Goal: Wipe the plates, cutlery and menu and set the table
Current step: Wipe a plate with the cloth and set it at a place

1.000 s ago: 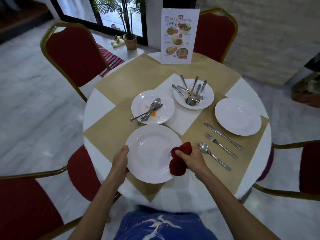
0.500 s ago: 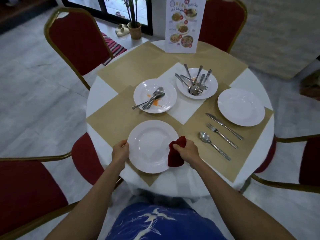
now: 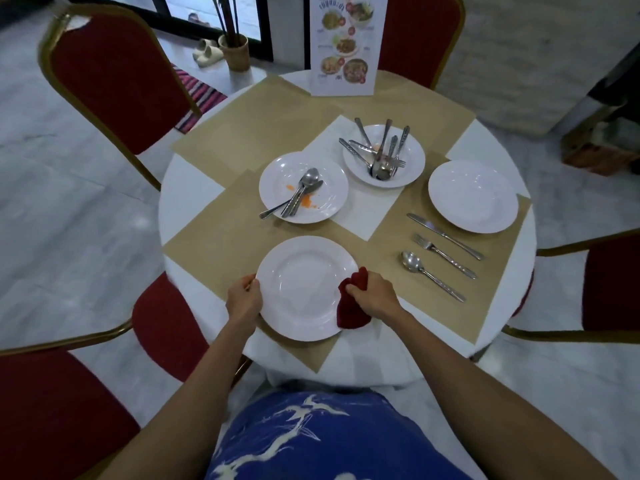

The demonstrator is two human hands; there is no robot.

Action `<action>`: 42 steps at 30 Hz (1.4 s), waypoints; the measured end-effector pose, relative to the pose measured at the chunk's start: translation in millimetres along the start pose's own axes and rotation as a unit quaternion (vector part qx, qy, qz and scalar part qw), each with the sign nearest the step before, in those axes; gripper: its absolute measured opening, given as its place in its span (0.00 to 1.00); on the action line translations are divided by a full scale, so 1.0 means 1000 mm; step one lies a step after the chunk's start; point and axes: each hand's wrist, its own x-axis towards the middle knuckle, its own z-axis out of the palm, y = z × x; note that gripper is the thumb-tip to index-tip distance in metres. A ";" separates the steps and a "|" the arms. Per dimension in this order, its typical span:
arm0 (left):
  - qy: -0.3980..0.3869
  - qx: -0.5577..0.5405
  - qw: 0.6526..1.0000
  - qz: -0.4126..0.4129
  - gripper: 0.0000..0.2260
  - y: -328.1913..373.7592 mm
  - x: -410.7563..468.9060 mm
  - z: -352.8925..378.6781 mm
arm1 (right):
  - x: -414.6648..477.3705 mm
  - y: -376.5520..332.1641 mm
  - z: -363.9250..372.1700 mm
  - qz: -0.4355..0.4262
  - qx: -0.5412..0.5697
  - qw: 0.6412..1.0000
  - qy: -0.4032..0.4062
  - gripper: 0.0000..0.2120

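A clean white plate (image 3: 304,287) lies on the tan placemat near the table's front edge. My left hand (image 3: 244,299) grips its left rim. My right hand (image 3: 374,296) grips a bunched red cloth (image 3: 351,311) at the plate's right rim. Behind it, a plate with orange smears (image 3: 304,187) carries a few pieces of cutlery. A deeper plate (image 3: 384,155) holds several more pieces. Another clean plate (image 3: 472,197) sits at the right, with a knife (image 3: 445,236), fork (image 3: 445,256) and spoon (image 3: 431,275) laid beside it. The menu (image 3: 343,46) stands at the far edge.
The round white table (image 3: 187,188) is ringed by red chairs with gold frames: far left (image 3: 114,81), far right (image 3: 419,32), right (image 3: 609,282) and near left (image 3: 52,410). A potted plant (image 3: 235,50) and slippers stand by the glass door.
Both hands have brought the front plate down onto the placemat, closer to the table's front edge. The camera has drawn back and tilted down. The other plates and cutlery are unmoved.
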 end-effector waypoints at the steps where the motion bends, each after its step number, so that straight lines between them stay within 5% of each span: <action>1: -0.003 0.002 1.000 0.005 0.16 -0.001 0.001 -0.001 | 0.000 0.001 0.001 0.002 -0.001 1.000 0.003 0.21; 13: -0.045 0.023 0.998 0.023 0.16 0.007 0.019 -0.020 | -0.034 0.010 -0.013 -0.056 0.085 0.992 0.079 0.17; 23: -0.006 0.079 0.982 0.170 0.15 0.066 0.032 -0.036 | -0.085 -0.090 -0.068 -0.181 0.281 0.942 -0.039 0.12; 26: -0.050 0.046 0.981 0.179 0.13 0.083 0.039 -0.036 | -0.061 -0.106 -0.055 -0.150 0.460 0.872 -0.071 0.19; 31: -0.154 0.000 0.970 0.191 0.11 0.110 0.039 -0.024 | -0.036 -0.128 -0.012 0.046 0.760 0.625 -0.175 0.18; 34: -0.187 0.027 0.961 0.202 0.09 0.123 0.046 -0.016 | -0.037 -0.131 0.012 0.081 0.744 0.643 -0.163 0.10; 36: -0.180 0.056 0.960 0.205 0.08 0.129 0.057 -0.013 | -0.044 -0.135 0.016 0.129 0.740 0.642 -0.154 0.18; 40: -0.139 0.166 0.947 0.236 0.10 0.141 0.085 -0.004 | -0.053 -0.136 0.013 0.160 0.755 0.614 -0.165 0.16; 42: -0.137 0.228 0.929 0.258 0.11 0.150 0.096 0.004 | -0.056 -0.139 0.013 0.132 0.787 0.568 -0.203 0.15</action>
